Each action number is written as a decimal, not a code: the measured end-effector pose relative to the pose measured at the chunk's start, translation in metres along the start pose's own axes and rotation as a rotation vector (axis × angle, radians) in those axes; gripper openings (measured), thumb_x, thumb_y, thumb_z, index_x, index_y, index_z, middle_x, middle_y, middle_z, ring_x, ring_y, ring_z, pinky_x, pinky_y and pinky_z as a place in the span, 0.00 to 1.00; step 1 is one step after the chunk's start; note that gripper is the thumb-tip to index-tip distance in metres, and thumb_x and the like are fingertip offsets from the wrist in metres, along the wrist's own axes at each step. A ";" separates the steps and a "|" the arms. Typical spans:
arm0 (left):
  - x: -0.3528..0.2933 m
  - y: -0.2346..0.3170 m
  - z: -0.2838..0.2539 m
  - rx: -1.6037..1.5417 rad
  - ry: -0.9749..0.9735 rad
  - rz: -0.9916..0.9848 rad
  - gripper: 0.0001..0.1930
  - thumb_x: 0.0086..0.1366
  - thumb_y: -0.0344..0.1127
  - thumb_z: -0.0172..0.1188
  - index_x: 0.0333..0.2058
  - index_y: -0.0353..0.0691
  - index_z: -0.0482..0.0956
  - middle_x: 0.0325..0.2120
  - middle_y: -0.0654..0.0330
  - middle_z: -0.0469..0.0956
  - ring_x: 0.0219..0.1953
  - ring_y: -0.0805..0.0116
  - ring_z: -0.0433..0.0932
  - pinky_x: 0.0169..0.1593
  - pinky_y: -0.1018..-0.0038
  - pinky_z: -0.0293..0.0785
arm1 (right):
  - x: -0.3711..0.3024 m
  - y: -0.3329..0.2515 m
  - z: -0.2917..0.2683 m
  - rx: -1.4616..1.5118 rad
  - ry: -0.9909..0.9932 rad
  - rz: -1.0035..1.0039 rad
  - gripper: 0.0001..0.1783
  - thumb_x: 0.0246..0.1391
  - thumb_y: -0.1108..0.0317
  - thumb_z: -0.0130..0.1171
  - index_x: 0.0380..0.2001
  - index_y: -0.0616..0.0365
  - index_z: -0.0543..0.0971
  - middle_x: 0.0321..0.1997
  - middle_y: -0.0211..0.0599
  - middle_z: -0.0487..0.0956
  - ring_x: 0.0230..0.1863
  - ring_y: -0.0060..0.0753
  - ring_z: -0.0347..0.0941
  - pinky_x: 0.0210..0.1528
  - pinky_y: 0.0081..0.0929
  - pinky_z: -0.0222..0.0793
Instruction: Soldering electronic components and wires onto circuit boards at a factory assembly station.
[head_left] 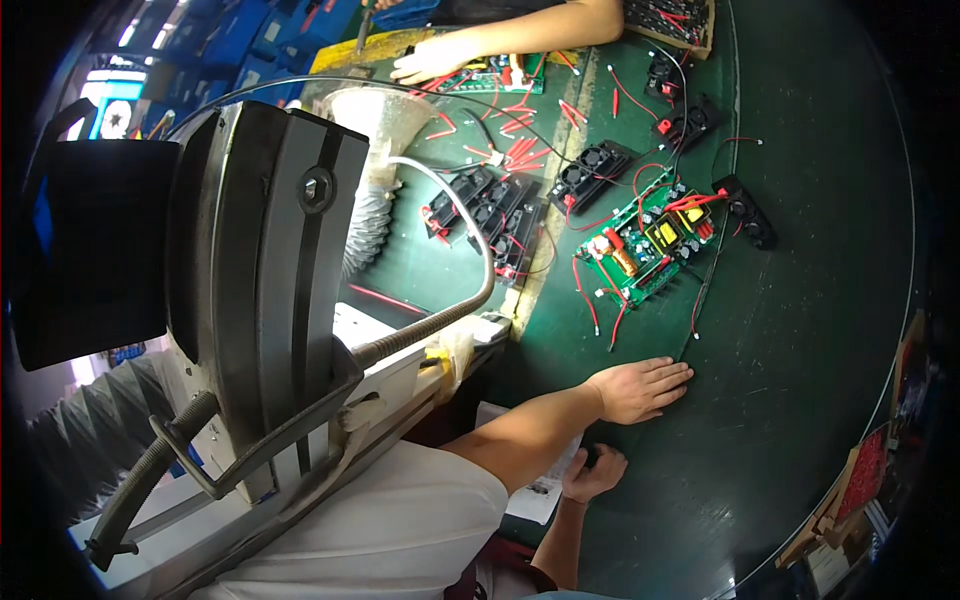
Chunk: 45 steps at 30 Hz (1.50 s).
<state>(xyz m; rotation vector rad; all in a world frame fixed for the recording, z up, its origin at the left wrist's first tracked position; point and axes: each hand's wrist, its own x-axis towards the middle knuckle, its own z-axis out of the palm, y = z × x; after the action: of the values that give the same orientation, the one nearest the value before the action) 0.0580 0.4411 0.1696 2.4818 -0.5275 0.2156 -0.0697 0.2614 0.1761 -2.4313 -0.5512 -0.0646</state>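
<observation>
My left hand (pixel 640 391) lies flat, palm down, on the dark green work surface (pixel 800 400), fingers stretched to the right. Just below it, my right hand (pixel 596 474) is closed, its fingers curled round something dark that I cannot make out. Beyond my left hand, apart from it, sits a green circuit board (pixel 650 245) with yellow transformers, an orange coil and red wires. Near that board's right end is a black fan unit (pixel 746 212) with two small fans. A white printed sheet (pixel 532 503) is partly hidden by my arms.
Several black fan units (pixel 500 220) and loose red wires (pixel 522 152) lie farther off. At the top, a co-worker's hand (pixel 432 62) touches another green board (pixel 500 75). A large grey metal machine part (pixel 290 270) with a bent metal tube (pixel 480 290) fills the left.
</observation>
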 end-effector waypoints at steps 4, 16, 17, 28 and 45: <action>0.001 0.000 0.001 0.013 0.009 0.002 0.34 0.72 0.50 0.62 0.70 0.37 0.72 0.78 0.47 0.63 0.80 0.53 0.62 0.83 0.54 0.56 | -0.001 0.001 0.001 0.000 0.009 0.025 0.30 0.73 0.40 0.52 0.35 0.60 0.78 0.33 0.50 0.75 0.36 0.62 0.73 0.39 0.55 0.66; 0.002 -0.001 0.007 -0.019 0.043 0.011 0.35 0.70 0.49 0.64 0.69 0.35 0.71 0.77 0.44 0.63 0.80 0.50 0.62 0.83 0.53 0.55 | 0.001 0.003 0.002 0.009 0.022 -0.007 0.29 0.74 0.42 0.53 0.34 0.61 0.76 0.32 0.48 0.74 0.34 0.60 0.71 0.37 0.53 0.65; 0.002 -0.001 0.006 -0.020 0.043 0.011 0.35 0.70 0.49 0.64 0.69 0.35 0.71 0.77 0.44 0.63 0.80 0.50 0.62 0.83 0.53 0.55 | 0.001 0.004 0.002 0.008 0.022 -0.007 0.29 0.74 0.42 0.53 0.34 0.61 0.76 0.32 0.48 0.74 0.34 0.60 0.71 0.37 0.53 0.65; 0.004 0.001 0.005 -0.018 0.026 -0.003 0.34 0.71 0.49 0.65 0.70 0.38 0.71 0.77 0.47 0.64 0.79 0.53 0.63 0.82 0.54 0.57 | 0.002 0.006 0.001 0.000 0.028 -0.014 0.28 0.75 0.44 0.52 0.34 0.61 0.76 0.32 0.49 0.72 0.34 0.61 0.70 0.37 0.53 0.64; 0.006 0.002 0.012 -0.001 0.028 0.008 0.34 0.71 0.50 0.64 0.69 0.37 0.72 0.77 0.45 0.64 0.79 0.51 0.63 0.82 0.53 0.56 | 0.002 0.009 -0.002 0.009 0.026 -0.013 0.28 0.74 0.44 0.53 0.35 0.61 0.77 0.32 0.50 0.74 0.34 0.61 0.71 0.37 0.54 0.65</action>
<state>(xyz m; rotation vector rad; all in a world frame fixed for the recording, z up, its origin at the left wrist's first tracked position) 0.0627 0.4306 0.1628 2.4723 -0.5260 0.2530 -0.0644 0.2544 0.1728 -2.4154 -0.5544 -0.0989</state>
